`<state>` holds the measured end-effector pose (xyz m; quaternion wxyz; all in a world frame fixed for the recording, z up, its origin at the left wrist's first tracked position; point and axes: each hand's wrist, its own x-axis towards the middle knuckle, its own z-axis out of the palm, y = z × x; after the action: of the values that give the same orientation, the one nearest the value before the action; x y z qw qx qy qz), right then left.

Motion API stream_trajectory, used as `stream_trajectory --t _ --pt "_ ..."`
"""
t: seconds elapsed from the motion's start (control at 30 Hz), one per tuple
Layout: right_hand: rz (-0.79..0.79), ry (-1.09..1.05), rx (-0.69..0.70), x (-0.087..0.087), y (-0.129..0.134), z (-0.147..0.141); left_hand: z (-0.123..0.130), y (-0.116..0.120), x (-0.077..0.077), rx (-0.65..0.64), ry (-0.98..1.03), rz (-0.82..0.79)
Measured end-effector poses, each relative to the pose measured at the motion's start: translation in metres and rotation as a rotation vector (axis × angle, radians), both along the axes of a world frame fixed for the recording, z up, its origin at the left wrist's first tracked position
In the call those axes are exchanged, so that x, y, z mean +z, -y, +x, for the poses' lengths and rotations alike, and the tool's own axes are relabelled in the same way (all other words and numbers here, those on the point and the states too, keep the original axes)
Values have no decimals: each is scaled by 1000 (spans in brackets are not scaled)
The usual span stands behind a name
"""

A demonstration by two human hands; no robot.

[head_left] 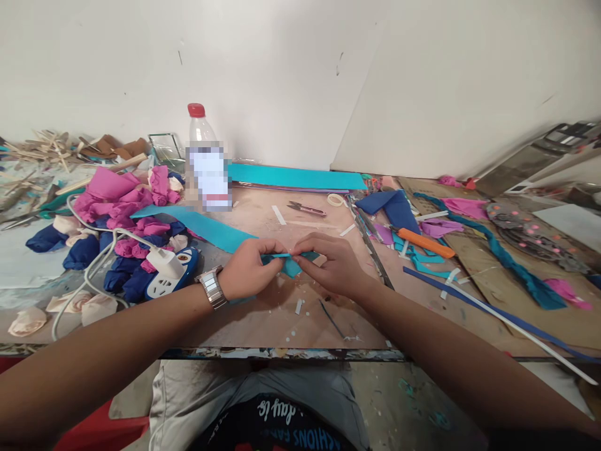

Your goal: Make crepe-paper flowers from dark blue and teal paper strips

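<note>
A long teal strip [216, 229] runs from the pink and blue bundles on the left to my two hands near the middle of the table. My left hand [253, 266], with a metal watch on its wrist, pinches the strip's near end. Fingertips of my right hand [328, 260] close on the same teal piece, just beside the left fingertips. A small folded part of it hangs between the hands. Beyond them lie small thread snips [307, 209] and a roll of tape [335, 200].
Pink and blue fabric bundles [113, 194] and a blue-white power strip [173, 275] with a white cable lie left. A bottle [201, 130] stands behind a phone [210, 178]. An orange cutter [426, 243], fabric scraps and a long white stick [521, 332] lie right.
</note>
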<state>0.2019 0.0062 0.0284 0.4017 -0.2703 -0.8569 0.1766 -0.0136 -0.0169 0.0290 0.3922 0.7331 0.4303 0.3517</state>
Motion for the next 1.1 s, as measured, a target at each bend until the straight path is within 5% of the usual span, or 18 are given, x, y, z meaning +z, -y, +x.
stream_trajectory --t 0.53,1.1 --pt "38 56 -74 -2 2 -2 1 -1 -4 40 56 -29" --pt "-239 111 -114 -3 3 -5 -1 0 -9 54 -326 498"
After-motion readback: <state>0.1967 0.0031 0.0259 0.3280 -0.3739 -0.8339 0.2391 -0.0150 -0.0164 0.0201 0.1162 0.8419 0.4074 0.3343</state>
